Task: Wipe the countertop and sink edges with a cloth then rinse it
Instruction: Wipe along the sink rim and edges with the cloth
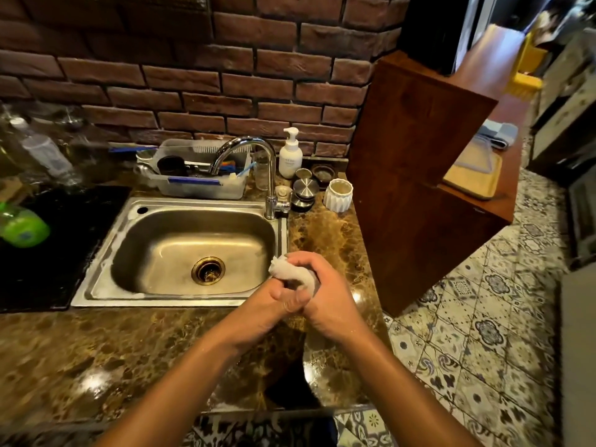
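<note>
A small white cloth (pixel 292 272) is bunched up between both my hands above the sink's front right corner. My left hand (pixel 267 308) grips it from below and my right hand (pixel 325 295) closes over it from the right, so only its upper left end shows. The steel sink (pixel 106 253) is set in a brown marble countertop (pixel 96 350). Its basin looks empty with a brass drain (pixel 208 270). The chrome tap (pixel 254 162) stands at the back right rim, and I see no water running.
Behind the sink a clear plastic bin (pixel 200 185) holds utensils. A white pump bottle (pixel 290 156), metal lids (pixel 304 188) and a white ribbed cup (pixel 338 195) stand at the back right. A black mat with a green bottle (pixel 24 229) lies left. A wooden cabinet (pixel 419 175) rises at right.
</note>
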Demonstrator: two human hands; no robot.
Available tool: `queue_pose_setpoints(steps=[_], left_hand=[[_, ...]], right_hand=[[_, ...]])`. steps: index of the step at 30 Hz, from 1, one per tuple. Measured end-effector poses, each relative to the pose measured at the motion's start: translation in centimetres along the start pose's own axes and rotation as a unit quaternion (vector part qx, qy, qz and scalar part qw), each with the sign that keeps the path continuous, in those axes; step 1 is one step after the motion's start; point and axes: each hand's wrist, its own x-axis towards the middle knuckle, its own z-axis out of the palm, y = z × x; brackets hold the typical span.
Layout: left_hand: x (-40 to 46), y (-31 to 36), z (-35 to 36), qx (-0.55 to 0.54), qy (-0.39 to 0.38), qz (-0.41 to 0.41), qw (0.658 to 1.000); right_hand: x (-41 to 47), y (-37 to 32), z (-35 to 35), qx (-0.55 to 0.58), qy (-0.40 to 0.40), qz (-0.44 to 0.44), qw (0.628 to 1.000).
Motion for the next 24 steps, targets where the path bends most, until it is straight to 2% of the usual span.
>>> queue_pose_setpoints(steps=[2,6,9,12,14,16,18,24], left_hand=[[-0.6,0.3,-0.1,0.033,-0.009,-0.013,0.999],[-1.2,0.8,0.1,0.029,-0.009,-0.033,0.999],[-0.3,-0.4,-0.2,-0.008,0.082,-0.054,0.995],[1.0,-1.1,0.0,-0.081,0.17,-0.062,0.98],[1.9,-1.0,0.4,-0.103,0.198,-0.066,0.973],[2.9,-0.8,0.8,-0.082,0.2,-0.074,0.974],[3.6,-0.7,1.0,-0.036,0.199,-0.078,0.976],[5.2,-1.3,1.1,0.08,0.291,-0.069,0.951]], right_hand=[[-0.3,0.4,0.3,0.024,0.012,0.009,1.0],[-0.3,1.2,-0.1,0.037,-0.004,0.019,0.999],[0.1,1.1,-1.2,0.05,-0.033,0.023,0.998],[0.7,1.4,-2.6,0.112,-0.031,0.087,0.989],[1.1,2.1,-3.4,0.132,-0.066,0.154,0.977],[1.6,3.4,-4.1,0.181,-0.114,0.215,0.953],[2.0,4.5,-4.6,0.221,-0.115,0.235,0.94],[4.2,6.6,-7.4,0.228,-0.062,0.186,0.954]])
